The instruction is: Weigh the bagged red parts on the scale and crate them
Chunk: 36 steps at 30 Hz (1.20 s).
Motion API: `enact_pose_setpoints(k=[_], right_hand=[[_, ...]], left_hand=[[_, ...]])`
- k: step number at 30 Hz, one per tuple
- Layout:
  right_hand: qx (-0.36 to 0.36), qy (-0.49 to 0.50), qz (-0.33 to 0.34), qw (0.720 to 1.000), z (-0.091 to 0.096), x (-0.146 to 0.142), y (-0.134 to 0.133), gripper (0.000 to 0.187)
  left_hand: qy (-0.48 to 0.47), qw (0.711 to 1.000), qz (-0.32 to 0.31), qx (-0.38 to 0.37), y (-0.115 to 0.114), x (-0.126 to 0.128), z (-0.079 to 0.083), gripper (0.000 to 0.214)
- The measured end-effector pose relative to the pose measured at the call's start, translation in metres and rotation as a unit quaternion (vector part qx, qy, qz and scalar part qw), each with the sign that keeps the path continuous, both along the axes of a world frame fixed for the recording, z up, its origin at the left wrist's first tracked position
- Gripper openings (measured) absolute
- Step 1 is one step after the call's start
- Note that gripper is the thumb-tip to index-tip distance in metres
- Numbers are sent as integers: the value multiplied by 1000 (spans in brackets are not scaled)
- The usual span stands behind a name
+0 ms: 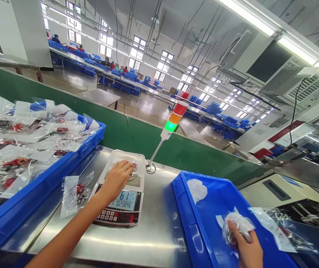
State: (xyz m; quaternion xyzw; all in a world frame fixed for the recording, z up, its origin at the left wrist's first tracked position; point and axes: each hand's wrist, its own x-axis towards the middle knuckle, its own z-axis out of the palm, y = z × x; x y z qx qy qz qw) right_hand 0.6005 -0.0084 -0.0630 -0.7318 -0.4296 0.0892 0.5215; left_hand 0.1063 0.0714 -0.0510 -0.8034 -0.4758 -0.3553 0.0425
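My left hand [118, 176] is over the pan of a white digital scale [139, 190], fingers together and curled on a clear plastic bag [137, 167] with small red parts. The scale's lit display [123, 201] is partly covered by my wrist. Beside the scale, to its left, lies another clear bag [77, 193] with a white paper and red and dark cable-like parts. My right hand [248, 243] grips a crumpled plastic bag [239, 225] with white paper inside, held over a blue bin [188, 223]. A white piece [197, 190] lies in that bin's far corner.
At left, a large blue bin [92, 139] is heaped with bagged parts [16, 149]. A signal tower [173, 121] glowing green stands behind the scale. More bagged parts [284, 229] lie by the right bin's edge, near a beige machine [282, 190]. A green partition [131, 139] borders the steel table [159, 230].
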Motion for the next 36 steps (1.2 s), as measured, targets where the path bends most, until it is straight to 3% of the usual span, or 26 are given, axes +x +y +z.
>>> enact_pose_setpoints(k=[3,5,7,11,14,16,17,19,21,23,26,28,32,36], right_hand=[[30,-8,18,999,53,-61,3,59],[31,-43,118,992,79,-116,20,54],[32,-92,242,965,95,-172,48,48],[73,-228,428,871,98,-265,111,44],[50,-346,473,809,91,-309,143,49],[16,-396,493,775,87,-323,153,53],[5,-406,498,766,86,-326,155,55],[0,-394,494,775,86,-323,154,56],[8,-340,477,810,89,-312,149,54],[6,-249,458,853,91,-293,141,50],[-26,-79,417,905,87,-256,124,53],[-54,35,398,915,76,-228,110,56],[-96,265,360,890,37,-173,79,58],[-62,411,281,865,9,-127,57,52]], left_hand=[[-57,998,-4,-1,14,3,15,18],[-122,992,28,-1,20,-2,33,18],[-202,975,87,-1,21,-14,55,16],[-322,925,201,7,-3,-60,94,16],[-331,892,302,61,-34,-107,110,25],[-303,867,382,103,-56,-139,115,31],[-282,858,414,113,-65,-154,115,36],[-231,851,457,118,-78,-179,114,45],[-191,851,470,138,-84,-191,109,51],[-175,853,461,175,-83,-187,102,48],[-187,893,374,169,-71,-153,91,33],[-195,933,280,115,-62,-121,83,25],[-211,967,143,28,-45,-68,65,24],[-231,967,104,-8,-36,-39,42,22]])
